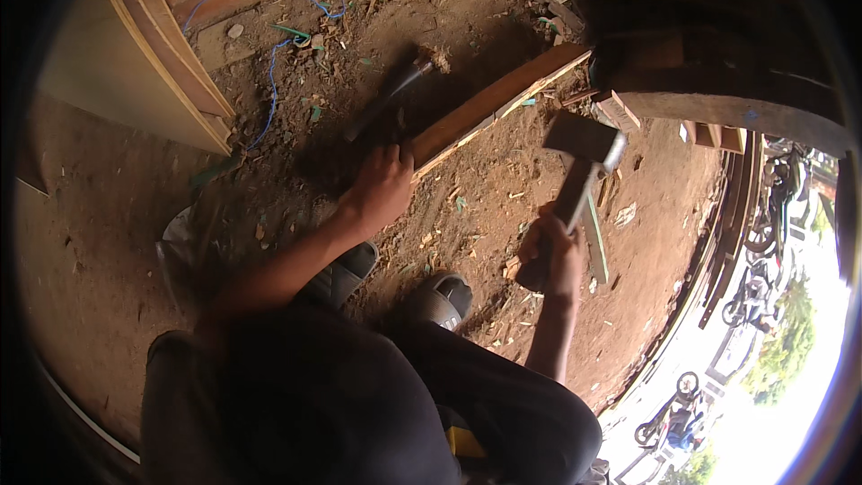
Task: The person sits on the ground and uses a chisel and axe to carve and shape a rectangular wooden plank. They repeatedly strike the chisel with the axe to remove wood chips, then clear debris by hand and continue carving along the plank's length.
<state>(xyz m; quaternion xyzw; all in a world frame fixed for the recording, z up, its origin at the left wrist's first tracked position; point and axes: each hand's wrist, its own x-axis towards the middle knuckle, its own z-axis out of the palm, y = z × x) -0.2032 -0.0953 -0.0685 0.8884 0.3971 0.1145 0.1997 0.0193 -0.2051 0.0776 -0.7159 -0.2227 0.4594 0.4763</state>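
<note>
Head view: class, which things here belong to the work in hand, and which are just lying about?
In the work, it seems:
hammer, held in the right hand
wooden plank, left hand at its near end

Lying about:
blue cord, on the dirt
pale green strip, near the right hand
long dark tool, beside the plank, untouched; it may belong to the work

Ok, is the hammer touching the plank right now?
Apart. The head view shows a strip of dirt between the hammer and the long edge of the plank.
</note>
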